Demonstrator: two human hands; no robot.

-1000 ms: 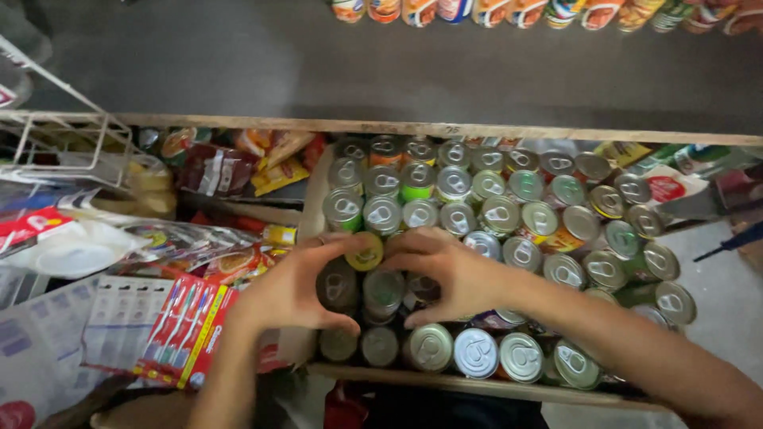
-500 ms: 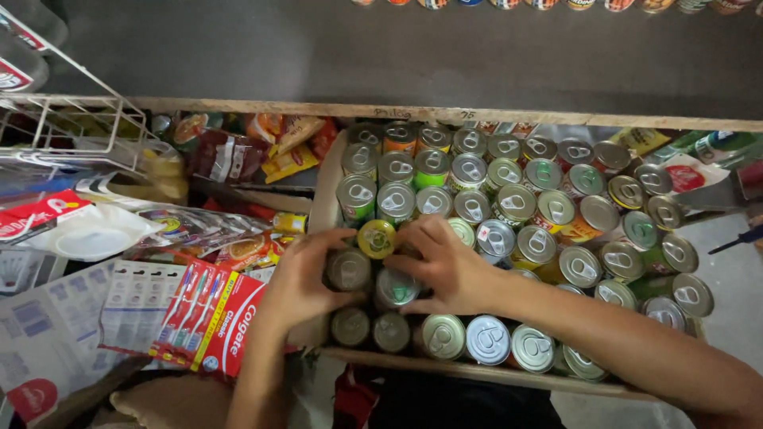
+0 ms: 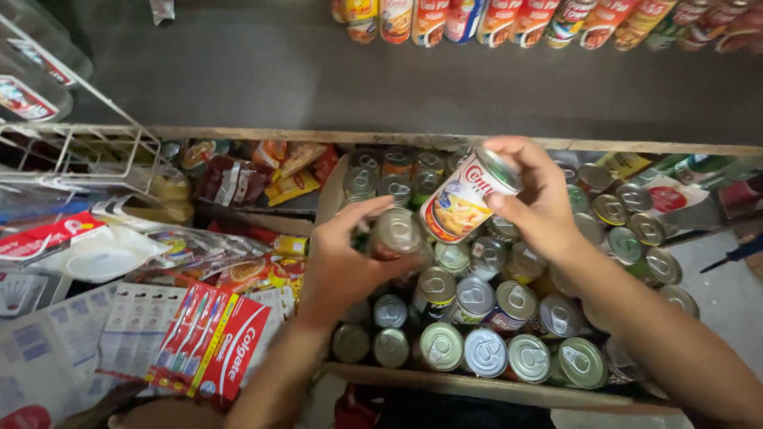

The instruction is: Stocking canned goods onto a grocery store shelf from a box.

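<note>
Item: one labelled tin can [image 3: 465,199], red and white wrapper with a yellow food picture, silver pull-tab lid, tilted on its side; pinched at its lid end by the right hand [image 3: 534,202], raised above the wooden tray [image 3: 477,387]. Second item: a dark can [image 3: 395,233], silver top, gripped by the curled fingers of the left hand [image 3: 346,266], just beside the first can. Below both hands stood rows of upright cans [image 3: 509,334]. Left of the left hand lay a red toothbrush pack [image 3: 214,338].
</note>
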